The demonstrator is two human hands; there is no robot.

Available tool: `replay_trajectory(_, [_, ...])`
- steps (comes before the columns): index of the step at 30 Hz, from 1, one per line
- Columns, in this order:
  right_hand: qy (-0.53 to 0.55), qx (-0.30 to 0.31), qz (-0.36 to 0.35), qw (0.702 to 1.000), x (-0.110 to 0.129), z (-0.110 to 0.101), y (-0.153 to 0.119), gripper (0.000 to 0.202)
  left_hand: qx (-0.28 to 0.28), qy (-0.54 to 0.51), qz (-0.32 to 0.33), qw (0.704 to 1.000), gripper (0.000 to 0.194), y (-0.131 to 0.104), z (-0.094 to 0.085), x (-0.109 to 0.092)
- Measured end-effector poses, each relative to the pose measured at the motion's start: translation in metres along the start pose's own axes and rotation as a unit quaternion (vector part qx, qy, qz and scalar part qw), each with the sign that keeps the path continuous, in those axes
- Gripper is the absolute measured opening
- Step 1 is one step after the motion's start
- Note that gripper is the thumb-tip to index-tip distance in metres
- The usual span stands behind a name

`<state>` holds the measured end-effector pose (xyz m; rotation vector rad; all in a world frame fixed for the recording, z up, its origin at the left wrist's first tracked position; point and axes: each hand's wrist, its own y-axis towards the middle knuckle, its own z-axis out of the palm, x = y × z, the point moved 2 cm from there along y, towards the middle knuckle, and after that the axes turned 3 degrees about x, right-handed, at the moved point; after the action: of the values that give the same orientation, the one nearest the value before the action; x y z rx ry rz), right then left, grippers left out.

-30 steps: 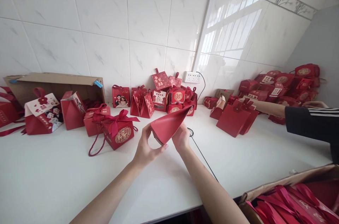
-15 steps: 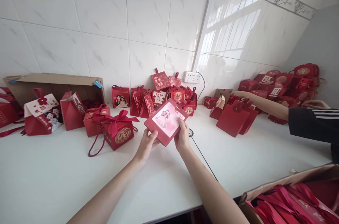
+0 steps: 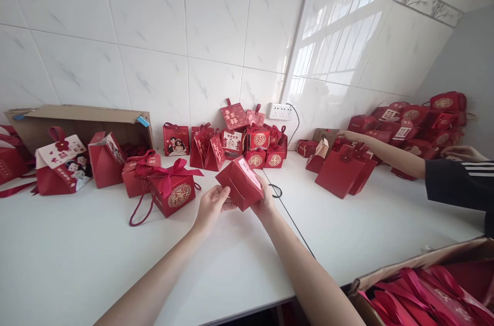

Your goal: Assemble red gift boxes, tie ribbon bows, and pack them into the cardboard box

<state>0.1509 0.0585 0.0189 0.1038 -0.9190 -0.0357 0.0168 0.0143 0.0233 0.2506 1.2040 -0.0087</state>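
Note:
Between my two hands, above the white table, is a red gift box (image 3: 240, 184), tilted so that its folded bottom faces me and a pale pink printed side shows at the upper right. My left hand (image 3: 213, 206) grips its lower left edge, thumb on the near face and fingers beneath. My right hand (image 3: 264, 200) holds the right side, its fingers partly hidden behind the box. To the left stands a red box with a ribbon bow and rope handle (image 3: 177, 195). Behind are small stacked red boxes (image 3: 258, 139).
Several gift boxes line the left, before a cardboard carton (image 3: 88, 115). Another person's arm (image 3: 393, 151) reaches in from the right, behind red bags (image 3: 339, 169) and near a heap of boxes (image 3: 420, 118). A ribbon-filled carton (image 3: 386, 269) stands front right; a black cable (image 3: 295, 223) crosses the table (image 3: 231, 274).
The gift box has been tipped in my hands: its picture side faced me before, and now its bottom does. The other person's arm has hardly moved.

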Motion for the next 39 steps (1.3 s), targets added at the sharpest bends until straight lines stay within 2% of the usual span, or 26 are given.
replay_trajectory(3, [0.011,0.019,0.051,0.998,-0.004,-0.001,0.001,0.029,-0.016,-0.001,-0.005,1.000,0.037,0.000,0.000,-0.001])
replay_trajectory(7, [0.008,-0.041,0.087,0.995,0.000,-0.001,-0.002,0.019,-0.043,-0.020,-0.021,0.999,0.039,-0.001,0.000,-0.003])
replay_trajectory(10, [0.000,-0.060,0.107,0.992,0.002,0.001,-0.004,0.009,-0.067,-0.027,-0.047,0.996,0.040,-0.001,-0.001,-0.004])
replay_trajectory(15, [-0.011,-0.082,0.125,0.989,0.002,0.003,-0.006,0.009,-0.098,-0.052,-0.049,0.993,0.040,0.000,-0.005,-0.005])
replay_trajectory(23, [0.001,-0.063,0.140,0.988,-0.008,0.006,-0.006,0.011,-0.026,0.007,-0.029,0.999,0.056,-0.003,0.005,-0.008])
replay_trajectory(27, [0.019,-0.070,0.109,0.991,-0.011,0.009,-0.004,0.014,-0.054,0.027,-0.032,0.998,0.055,-0.001,0.004,-0.009])
replay_trajectory(30, [0.023,-0.080,0.092,0.992,-0.012,0.008,0.001,0.014,-0.055,0.046,-0.020,0.997,0.059,0.003,0.002,-0.008])
replay_trajectory(35, [0.021,-0.088,0.084,0.992,-0.013,0.007,0.006,0.021,-0.021,0.072,-0.001,0.997,0.057,0.005,0.000,-0.006])
replay_trajectory(39, [0.022,-0.074,0.080,0.994,-0.013,0.007,0.003,0.022,-0.007,0.044,-0.017,0.999,0.051,0.000,0.002,-0.006])
